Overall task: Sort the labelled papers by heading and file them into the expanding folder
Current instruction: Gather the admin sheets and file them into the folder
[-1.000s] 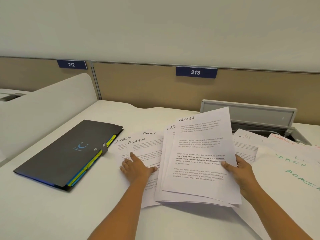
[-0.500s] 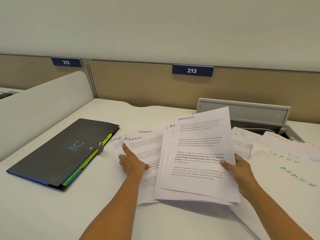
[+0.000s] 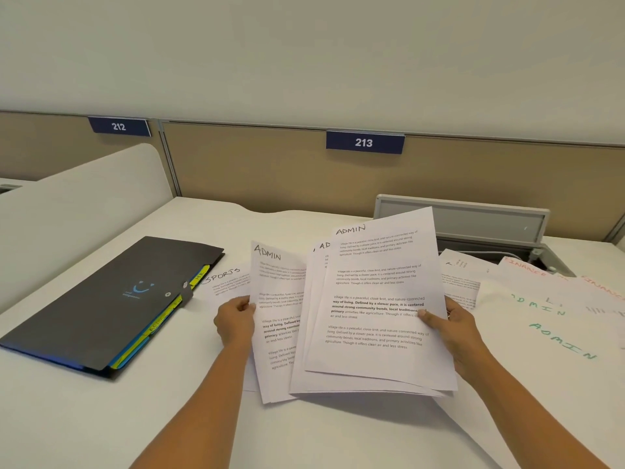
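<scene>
R hand holds the ADMIN stack, but only the front pg reads in full. The sheet behind shows just "AD", and the rest of the pile is covered. That hand's fingers are behind the paper, only the thumb shows. L hand fingertips vanish at the edge of the single ADMIN sheet, which covers most of the SPORTS sheet. Expanding folder: tab labels mostly unreadable, logo txt too tiny. FINANCE sheet far right is cut off by the frame edge. Both forearms cut off at the bottom.
</scene>
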Demonstrator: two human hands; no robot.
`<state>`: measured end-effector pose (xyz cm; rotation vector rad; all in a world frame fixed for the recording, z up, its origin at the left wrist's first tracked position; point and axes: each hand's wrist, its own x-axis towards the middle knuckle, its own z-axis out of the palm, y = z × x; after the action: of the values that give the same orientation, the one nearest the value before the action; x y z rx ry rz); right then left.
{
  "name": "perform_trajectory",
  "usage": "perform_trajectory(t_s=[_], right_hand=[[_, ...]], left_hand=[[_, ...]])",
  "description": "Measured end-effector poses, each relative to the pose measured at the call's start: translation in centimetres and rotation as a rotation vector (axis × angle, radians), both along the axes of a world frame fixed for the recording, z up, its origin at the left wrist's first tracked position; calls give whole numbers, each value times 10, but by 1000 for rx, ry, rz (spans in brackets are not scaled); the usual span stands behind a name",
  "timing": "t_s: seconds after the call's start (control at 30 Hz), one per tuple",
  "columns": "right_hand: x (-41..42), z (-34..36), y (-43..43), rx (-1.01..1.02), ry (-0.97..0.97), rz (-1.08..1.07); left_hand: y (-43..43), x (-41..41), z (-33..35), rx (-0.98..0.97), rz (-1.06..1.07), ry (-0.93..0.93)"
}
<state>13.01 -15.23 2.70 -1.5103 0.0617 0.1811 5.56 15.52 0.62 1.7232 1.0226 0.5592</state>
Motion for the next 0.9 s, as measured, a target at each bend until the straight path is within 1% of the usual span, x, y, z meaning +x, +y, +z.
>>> perform_trajectory(t_s=[0.07,0.1,0.2,0.33,0.5,0.63,0.9], right_hand=[[0,1,0,0,4,9],[-1,2,0,4,5,12],[0,3,1,50,21,15],[0,7,2,104,51,26],[-1,8,2,131,75,42],[-4,6,0,218,144,88],[-8,5,-8,190,137,189]], left_hand=[[-2,1,3,-13,-18,-88],[-4,2,6,-62,-28,-142],[-9,4,15,-284,-41,-290],[-18,8,24,-501,-117,-400],[-35,11,34,-629,-194,-410],[-43,12,33,-704,-214,-378],[-47,9,36,-712,-281,-355]])
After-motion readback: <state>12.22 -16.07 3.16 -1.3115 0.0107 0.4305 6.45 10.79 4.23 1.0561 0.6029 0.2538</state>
